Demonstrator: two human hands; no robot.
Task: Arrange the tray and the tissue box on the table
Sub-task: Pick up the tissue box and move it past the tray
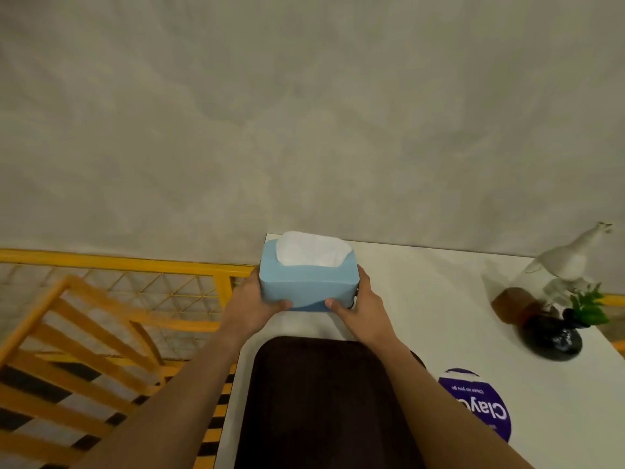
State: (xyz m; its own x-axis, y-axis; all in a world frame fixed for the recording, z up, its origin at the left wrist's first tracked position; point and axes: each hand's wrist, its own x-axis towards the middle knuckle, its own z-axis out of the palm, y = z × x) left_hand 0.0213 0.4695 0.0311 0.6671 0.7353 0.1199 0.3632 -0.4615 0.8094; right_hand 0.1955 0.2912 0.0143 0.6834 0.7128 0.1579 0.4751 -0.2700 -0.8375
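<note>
A light blue tissue box (306,280) with white tissue showing at its top is at the far left corner of the white table (422,299). My left hand (252,304) grips its left end and my right hand (360,308) grips its right end, thumbs on the near face. Whether the box rests on the table or hangs just above it I cannot tell. A dark brown tray (321,404) lies on the table nearer to me, between my forearms, its near part running out of view.
At the table's right stand a white bird figurine (568,262), a brown block (510,304) and a black vase with green leaves (558,336). A purple round sticker (477,406) lies right of the tray. Yellow railing (118,262) and a wooden chair (77,350) are left.
</note>
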